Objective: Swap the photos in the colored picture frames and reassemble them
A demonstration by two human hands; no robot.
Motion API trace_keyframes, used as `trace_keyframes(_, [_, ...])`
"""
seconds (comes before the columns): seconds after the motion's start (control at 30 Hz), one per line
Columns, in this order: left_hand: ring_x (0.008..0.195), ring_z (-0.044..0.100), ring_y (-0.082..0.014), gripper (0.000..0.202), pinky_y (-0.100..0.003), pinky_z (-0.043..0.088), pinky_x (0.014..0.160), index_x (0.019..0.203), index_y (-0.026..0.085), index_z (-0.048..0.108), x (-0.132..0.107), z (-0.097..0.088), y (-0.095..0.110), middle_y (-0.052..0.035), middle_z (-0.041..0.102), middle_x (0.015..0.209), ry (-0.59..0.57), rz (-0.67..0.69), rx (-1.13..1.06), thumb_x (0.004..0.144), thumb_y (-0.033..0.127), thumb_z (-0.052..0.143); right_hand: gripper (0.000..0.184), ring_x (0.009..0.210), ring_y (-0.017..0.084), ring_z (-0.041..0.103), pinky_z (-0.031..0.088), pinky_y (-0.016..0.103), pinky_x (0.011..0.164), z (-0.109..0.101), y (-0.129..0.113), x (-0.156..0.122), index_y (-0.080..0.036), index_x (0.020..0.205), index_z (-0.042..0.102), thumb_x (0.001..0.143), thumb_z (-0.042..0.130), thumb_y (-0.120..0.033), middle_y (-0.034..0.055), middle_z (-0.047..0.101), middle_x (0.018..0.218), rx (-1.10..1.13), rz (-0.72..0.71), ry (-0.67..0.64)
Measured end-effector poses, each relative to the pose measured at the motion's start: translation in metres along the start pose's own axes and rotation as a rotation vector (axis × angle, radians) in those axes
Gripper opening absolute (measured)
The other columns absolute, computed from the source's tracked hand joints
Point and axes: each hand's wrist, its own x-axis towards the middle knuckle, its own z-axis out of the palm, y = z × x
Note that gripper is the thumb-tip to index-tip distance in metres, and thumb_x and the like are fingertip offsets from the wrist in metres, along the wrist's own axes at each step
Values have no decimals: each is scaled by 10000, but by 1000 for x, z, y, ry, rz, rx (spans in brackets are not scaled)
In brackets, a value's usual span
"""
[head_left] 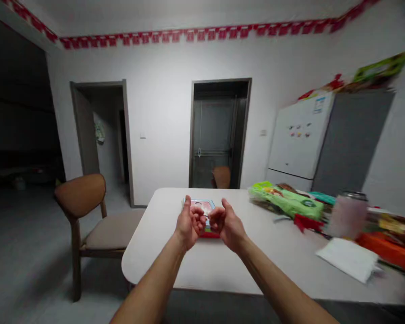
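Note:
My left hand and my right hand are raised over the white table, palms turned toward each other. Both thumbs point up, apart from loosely curled fingers, and I see nothing held in either hand. A small gap separates the fingertips. Behind them a flat, book-like stack lies on the tabletop, with a pink and light blue top and a red edge at the front. My fingers hide part of it, and whether they touch it I cannot tell.
Green snack bags, a blurred pinkish jar, white paper and an orange-red container crowd the table's right side. A wooden chair stands at the left, another chair behind the table, and a fridge at the back right.

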Motion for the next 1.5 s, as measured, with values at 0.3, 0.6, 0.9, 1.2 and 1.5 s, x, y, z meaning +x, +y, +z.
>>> trace_keyframes(0.3, [227,223,-32,656,-149,91,296,443,169,395,-1,-20,-3,37,389,299,83,-120,79,634,768,205,560,442,96,444,338,229,473,7,30,35,-175,503,454,795,124,-521,1,472,449,-1151,-279,32])
trace_keyframes(0.6, [415,523,-92,290,-170,387,395,656,123,516,31,-68,-84,-26,565,516,279,-165,100,799,369,454,204,953,208,439,289,365,814,-33,66,46,-178,866,575,676,521,-225,83,555,955,-1605,-376,-40])
trace_keyframes(0.9, [797,568,-154,200,-225,450,683,890,185,568,6,-23,-85,11,618,843,339,234,330,713,277,550,455,1002,195,417,324,356,856,-34,44,-23,-207,1039,491,594,570,-258,46,491,1080,-1115,-463,-7])
trace_keyframes(1.2, [873,558,-183,399,-252,479,690,1138,242,444,-75,-17,-80,-37,543,1070,-97,828,1581,753,338,468,558,774,142,552,452,270,616,-43,10,-92,-285,1183,333,674,527,-402,10,551,992,189,-84,123])
trace_keyframes(1.5, [928,522,-211,579,-284,478,729,1151,296,410,-82,-31,-125,-49,537,1063,-122,656,1966,615,151,573,402,686,158,592,449,275,652,-83,56,-79,-148,1017,514,628,424,-191,25,653,795,-58,103,37])
